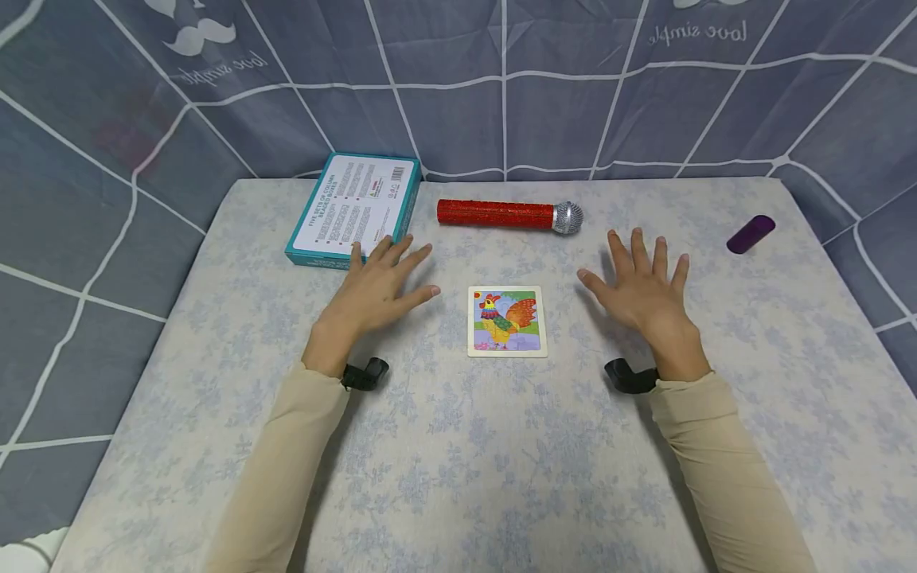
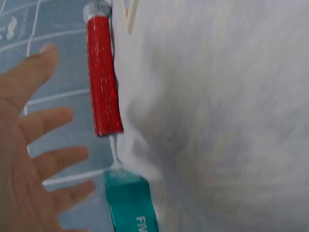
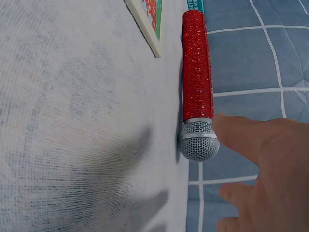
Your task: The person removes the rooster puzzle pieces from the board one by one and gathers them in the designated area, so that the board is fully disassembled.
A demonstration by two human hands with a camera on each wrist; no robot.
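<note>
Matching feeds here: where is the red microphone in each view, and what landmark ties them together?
Head: microphone upper middle, lying crosswise, silver head to the right.
Left wrist: microphone upper left, silver head at the top.
Right wrist: microphone right of centre, silver head pointing down.
Shared landmark: teal box, off the microphone's red end in all three.

Layout on the table (image 1: 501,477)

Puzzle (image 1: 506,321) lay between left hand (image 1: 372,294) and right hand (image 1: 640,296). Microphone (image 1: 497,214) lay behind puzzle, near the back edge. Box (image 1: 351,203) lay back left, left of microphone; left hand overlapped its near edge in head view, contact unclear. Cylinder (image 1: 751,234) lay right of right hand. Fabric (image 1: 458,119) hung behind.
</note>
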